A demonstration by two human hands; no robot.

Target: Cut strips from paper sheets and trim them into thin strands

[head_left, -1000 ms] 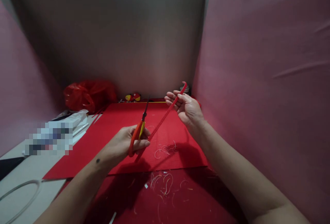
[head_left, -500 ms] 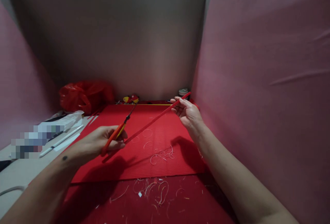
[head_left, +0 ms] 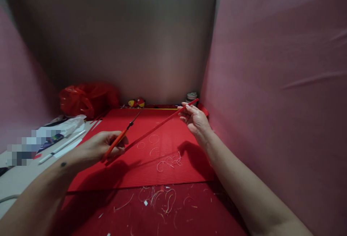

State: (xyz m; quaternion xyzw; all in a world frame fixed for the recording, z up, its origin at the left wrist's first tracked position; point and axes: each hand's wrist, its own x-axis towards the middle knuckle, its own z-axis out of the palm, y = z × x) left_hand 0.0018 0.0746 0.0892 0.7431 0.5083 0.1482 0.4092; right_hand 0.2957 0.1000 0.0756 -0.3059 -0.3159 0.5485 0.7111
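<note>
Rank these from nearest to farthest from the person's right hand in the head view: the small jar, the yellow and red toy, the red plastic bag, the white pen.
From the right hand:
1. Small jar, just behind it by the back wall.
2. Yellow and red toy, leftward along the back wall.
3. Red plastic bag, back left corner.
4. White pen, far left, beside the red corrugated sheet.

Matt red ribbed corrugated paper sheet (head_left: 162, 163), thin ribbed red paper strip (head_left: 159, 124), scissors (head_left: 120, 138) with smooth orange plastic handles and dark metal blades, glossy crinkled red plastic bag (head_left: 86, 100), soft matt pink cloth (head_left: 276, 84) draped alongside.
</note>
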